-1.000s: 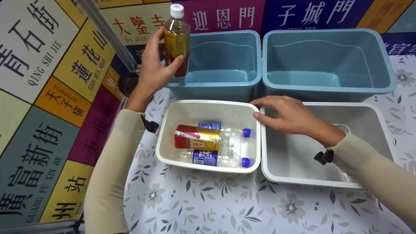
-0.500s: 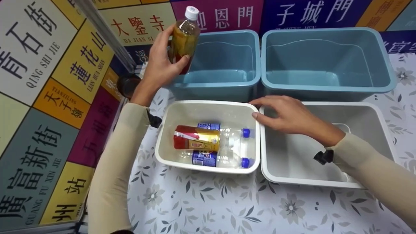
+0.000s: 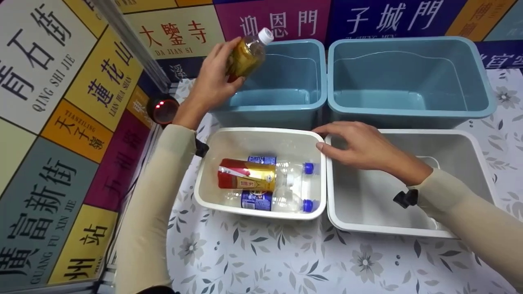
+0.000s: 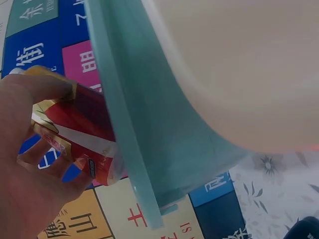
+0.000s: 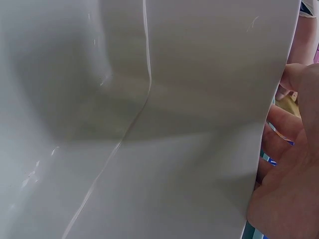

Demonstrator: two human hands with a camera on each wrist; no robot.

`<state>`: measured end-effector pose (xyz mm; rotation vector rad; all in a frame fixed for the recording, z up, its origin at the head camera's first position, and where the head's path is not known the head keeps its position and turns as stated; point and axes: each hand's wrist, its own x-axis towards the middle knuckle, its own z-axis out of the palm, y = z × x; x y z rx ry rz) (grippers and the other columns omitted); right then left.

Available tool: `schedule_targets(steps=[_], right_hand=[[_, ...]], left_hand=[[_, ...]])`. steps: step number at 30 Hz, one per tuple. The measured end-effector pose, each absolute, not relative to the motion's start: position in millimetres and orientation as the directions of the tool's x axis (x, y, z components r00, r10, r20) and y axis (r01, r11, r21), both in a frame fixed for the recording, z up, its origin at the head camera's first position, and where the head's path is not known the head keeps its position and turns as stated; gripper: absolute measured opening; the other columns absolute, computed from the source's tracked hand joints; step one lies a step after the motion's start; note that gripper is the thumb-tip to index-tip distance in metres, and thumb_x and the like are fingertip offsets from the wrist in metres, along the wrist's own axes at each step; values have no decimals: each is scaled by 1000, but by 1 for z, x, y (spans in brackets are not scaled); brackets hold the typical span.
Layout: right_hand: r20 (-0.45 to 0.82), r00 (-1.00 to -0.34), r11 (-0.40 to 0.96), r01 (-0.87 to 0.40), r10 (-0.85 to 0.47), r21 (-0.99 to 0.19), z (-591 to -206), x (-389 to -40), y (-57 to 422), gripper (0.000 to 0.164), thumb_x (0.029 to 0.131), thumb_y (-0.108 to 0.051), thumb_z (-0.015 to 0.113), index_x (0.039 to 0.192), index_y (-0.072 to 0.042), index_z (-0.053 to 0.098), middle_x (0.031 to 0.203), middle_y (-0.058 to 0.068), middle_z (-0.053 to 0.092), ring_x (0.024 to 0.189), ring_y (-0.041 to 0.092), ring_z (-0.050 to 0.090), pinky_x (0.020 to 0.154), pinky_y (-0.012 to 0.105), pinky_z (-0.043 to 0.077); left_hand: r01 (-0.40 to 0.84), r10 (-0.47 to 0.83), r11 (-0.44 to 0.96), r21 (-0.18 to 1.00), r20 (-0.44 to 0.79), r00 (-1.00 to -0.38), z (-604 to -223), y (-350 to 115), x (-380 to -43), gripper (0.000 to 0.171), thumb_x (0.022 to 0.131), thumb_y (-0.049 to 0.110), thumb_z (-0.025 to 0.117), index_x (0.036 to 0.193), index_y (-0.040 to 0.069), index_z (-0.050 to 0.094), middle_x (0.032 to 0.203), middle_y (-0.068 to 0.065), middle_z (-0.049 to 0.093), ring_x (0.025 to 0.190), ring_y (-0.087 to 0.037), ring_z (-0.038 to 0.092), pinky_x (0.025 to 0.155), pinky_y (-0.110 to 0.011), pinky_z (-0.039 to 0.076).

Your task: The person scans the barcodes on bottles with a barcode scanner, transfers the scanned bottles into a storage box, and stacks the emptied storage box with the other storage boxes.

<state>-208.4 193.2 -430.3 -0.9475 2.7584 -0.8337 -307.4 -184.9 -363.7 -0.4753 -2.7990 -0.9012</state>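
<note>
In the head view my left hand [image 3: 216, 79] grips a plastic bottle [image 3: 246, 56] with a white cap over the left blue bin [image 3: 286, 107]. It leans with its cap to the upper right. The left wrist view shows the bottle's red and gold label [image 4: 82, 127] close to the bin wall, with thumb and fingers around it. My right hand [image 3: 363, 147] rests with relaxed fingers at the rims where the left white bin [image 3: 261, 131] and right white bin [image 3: 400, 228] meet. Inside the left white bin lie a red-and-gold bottle [image 3: 247, 174] and clear bottles [image 3: 257, 200] with blue caps.
The right blue bin [image 3: 412, 112] stands beside the left one, behind the white bins. Panels with large characters [image 3: 171, 34] rise at the back and left. A dark round device [image 3: 162, 109] with red lights sits near my left wrist. A floral cloth [image 3: 282, 253] covers the table.
My left hand has moved right and slightly down with the bottle, which has gone from upright to tilted rightward. The right hand stays in place at the rims.
</note>
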Motion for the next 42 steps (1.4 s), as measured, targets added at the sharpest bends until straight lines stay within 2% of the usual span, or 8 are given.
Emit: schedule_targets(steps=[3, 11, 22, 29, 38, 42], right_hand=[[66, -801, 658, -533, -595, -532, -431, -208, 193, 45, 106, -50, 64, 144, -27, 70, 130, -2, 76, 124, 23, 69, 103, 57, 55], [49, -803, 661, -522, -594, -539, -430, -208, 193, 45, 106, -51, 64, 145, -28, 69, 131, -3, 75, 123, 22, 68, 102, 55, 55], [51, -803, 667, -526, -593, -527, -430, -208, 193, 44, 106, -50, 64, 144, -28, 70, 131, -4, 75, 121, 21, 69, 100, 54, 55], [46, -803, 665, -522, -594, -534, -430, -209, 193, 45, 106, -51, 64, 144, -28, 70, 133, -3, 75, 121, 20, 69, 100, 55, 55], [49, -803, 667, -526, -594, -528, -430, -208, 193, 46, 106, -52, 63, 144, -27, 70, 134, -2, 75, 123, 22, 69, 101, 55, 56], [55, -802, 664, -529, -595, -528, -430, -208, 193, 45, 107, -52, 63, 144, -28, 70, 132, -3, 75, 120, 20, 69, 98, 53, 56]], left_hand=[[359, 278, 777, 517, 231, -932, -366, -185, -309, 83, 99, 16, 78, 169, 32, 36, 166, 0, 43, 152, -15, 44, 124, -30, 45], [370, 313, 815, 446, 198, -929, -369, -183, -314, 82, 100, 16, 78, 169, 32, 36, 168, 1, 41, 154, -18, 42, 130, -33, 37], [406, 371, 840, 361, 164, -914, -372, -177, -323, 81, 100, 18, 75, 170, 28, 35, 166, -5, 45, 151, -27, 46, 127, -42, 43], [384, 367, 850, 360, 118, -923, -372, -175, -326, 83, 101, 17, 75, 171, 28, 31, 171, -3, 40, 154, -28, 42, 130, -42, 38], [407, 395, 846, 344, 106, -912, -374, -178, -326, 81, 101, 14, 75, 171, 27, 34, 170, -4, 41, 154, -28, 43, 130, -42, 39], [400, 393, 846, 351, 96, -915, -373, -178, -325, 82, 103, 15, 73, 172, 29, 30, 173, -2, 38, 157, -26, 39, 132, -41, 35]])
